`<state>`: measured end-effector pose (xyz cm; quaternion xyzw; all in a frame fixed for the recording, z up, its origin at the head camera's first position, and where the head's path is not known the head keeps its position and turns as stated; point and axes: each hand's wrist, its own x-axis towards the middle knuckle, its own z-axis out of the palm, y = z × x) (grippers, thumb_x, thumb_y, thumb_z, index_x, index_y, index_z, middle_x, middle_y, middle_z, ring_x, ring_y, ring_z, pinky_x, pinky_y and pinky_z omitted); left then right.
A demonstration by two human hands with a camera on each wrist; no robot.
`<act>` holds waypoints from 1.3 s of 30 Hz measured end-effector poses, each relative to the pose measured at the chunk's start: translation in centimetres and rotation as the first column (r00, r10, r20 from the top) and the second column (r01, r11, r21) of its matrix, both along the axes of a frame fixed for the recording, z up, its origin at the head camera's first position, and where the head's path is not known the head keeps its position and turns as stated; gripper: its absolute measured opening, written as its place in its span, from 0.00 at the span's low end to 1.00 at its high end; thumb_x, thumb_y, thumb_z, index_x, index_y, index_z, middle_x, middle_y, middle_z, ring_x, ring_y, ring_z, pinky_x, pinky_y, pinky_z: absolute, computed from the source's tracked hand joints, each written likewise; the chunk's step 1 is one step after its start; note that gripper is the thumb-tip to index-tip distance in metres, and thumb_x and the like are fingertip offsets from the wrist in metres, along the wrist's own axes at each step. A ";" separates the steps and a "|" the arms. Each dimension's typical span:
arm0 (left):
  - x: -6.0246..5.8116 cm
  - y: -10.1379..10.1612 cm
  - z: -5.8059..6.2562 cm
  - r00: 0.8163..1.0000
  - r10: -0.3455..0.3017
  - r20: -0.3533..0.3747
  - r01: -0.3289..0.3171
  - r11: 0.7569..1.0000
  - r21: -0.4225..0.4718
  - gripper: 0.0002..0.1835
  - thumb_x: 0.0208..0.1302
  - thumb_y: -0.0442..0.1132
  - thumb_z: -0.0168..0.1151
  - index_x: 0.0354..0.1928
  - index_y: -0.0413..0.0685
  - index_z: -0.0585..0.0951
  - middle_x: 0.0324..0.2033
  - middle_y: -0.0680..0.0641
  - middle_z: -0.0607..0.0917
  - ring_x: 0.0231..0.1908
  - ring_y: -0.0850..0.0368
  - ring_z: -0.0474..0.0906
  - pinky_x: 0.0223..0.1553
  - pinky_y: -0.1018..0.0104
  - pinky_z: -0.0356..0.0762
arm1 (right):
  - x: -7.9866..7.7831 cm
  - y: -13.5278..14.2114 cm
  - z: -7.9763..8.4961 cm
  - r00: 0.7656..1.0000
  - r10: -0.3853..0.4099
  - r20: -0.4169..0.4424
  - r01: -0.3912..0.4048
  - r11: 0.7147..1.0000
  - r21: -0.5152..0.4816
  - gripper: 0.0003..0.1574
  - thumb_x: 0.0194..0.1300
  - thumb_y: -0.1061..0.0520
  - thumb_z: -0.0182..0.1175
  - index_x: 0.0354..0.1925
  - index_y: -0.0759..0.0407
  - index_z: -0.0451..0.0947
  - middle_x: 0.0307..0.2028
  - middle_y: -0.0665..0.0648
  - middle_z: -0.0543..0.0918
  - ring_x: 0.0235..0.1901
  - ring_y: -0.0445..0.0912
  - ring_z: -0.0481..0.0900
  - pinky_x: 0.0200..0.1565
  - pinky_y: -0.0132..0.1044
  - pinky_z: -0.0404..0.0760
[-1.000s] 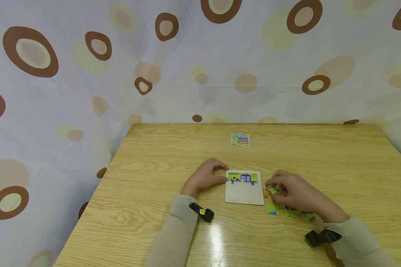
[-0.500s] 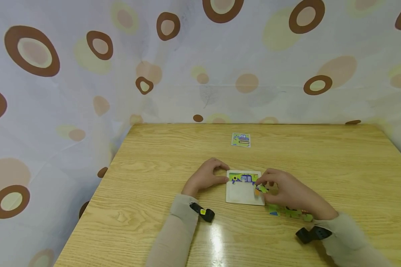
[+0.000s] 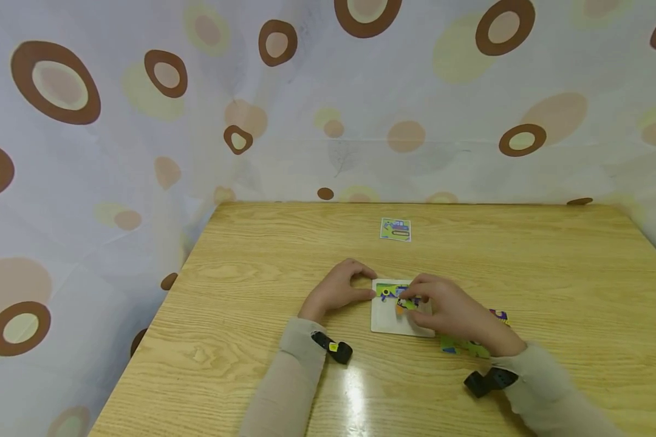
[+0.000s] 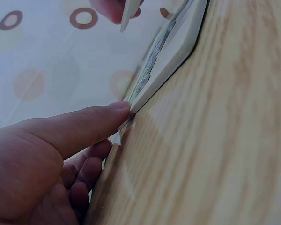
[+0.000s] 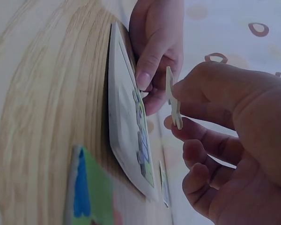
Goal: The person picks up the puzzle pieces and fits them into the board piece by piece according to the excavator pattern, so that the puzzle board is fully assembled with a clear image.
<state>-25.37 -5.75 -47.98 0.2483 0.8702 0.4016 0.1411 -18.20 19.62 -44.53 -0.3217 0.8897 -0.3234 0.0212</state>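
A square white puzzle board (image 3: 384, 320) lies flat on the table; joined pieces with a blue and green vehicle picture (image 3: 385, 291) fill its far strip. At the board's left edge my left hand (image 3: 336, 290) holds it, the thumb (image 4: 114, 108) against the rim and the other fingers bent near the corner. My right hand (image 3: 445, 306) pinches a small puzzle piece (image 5: 173, 99) between thumb and fingers, above the board. The head view shows this piece's green and orange printed face; from the right wrist it appears edge-on, apart from the board.
Loose puzzle pieces (image 3: 449, 345) lie right of the board, partly hidden by my right forearm, with a purple patterned piece (image 3: 498, 315) beyond it. A small picture card (image 3: 396, 230) with an excavator lies farther back on the wooden table (image 3: 273, 249). A patterned cloth (image 3: 361, 164) hangs behind.
My right hand has carried the puzzle piece leftward from the loose pieces to above the board. My left hand has stayed at the board's edge.
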 end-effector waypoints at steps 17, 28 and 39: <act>-0.2 -0.1 0.0 1.000 -0.016 -0.019 0.016 1.000 -0.003 0.16 0.62 0.44 0.71 0.53 0.55 0.84 0.51 0.55 0.78 0.55 0.60 0.72 0.60 0.64 0.67 | -1.2 -2.5 -0.7 0.999 0.035 0.001 -0.035 0.998 -0.048 0.13 0.61 0.65 0.65 0.44 0.56 0.87 0.38 0.51 0.79 0.28 0.40 0.69 0.30 0.33 0.72; -0.2 -0.2 -0.3 0.999 -0.016 -0.033 0.016 1.000 -0.005 0.16 0.63 0.43 0.70 0.53 0.54 0.84 0.51 0.55 0.78 0.54 0.60 0.72 0.60 0.65 0.67 | -1.6 -3.3 -2.0 1.000 0.013 -0.004 -0.013 1.000 -0.009 0.11 0.62 0.63 0.66 0.44 0.56 0.87 0.39 0.49 0.78 0.33 0.42 0.73 0.36 0.36 0.74; -0.2 -0.2 -0.3 0.999 -0.018 -0.044 0.018 1.000 -0.009 0.16 0.63 0.43 0.70 0.53 0.54 0.84 0.51 0.55 0.78 0.55 0.61 0.72 0.60 0.65 0.67 | -1.6 -3.6 -2.2 0.999 0.012 -0.032 -0.012 1.000 0.014 0.12 0.61 0.64 0.66 0.43 0.58 0.88 0.38 0.50 0.77 0.30 0.39 0.70 0.33 0.34 0.73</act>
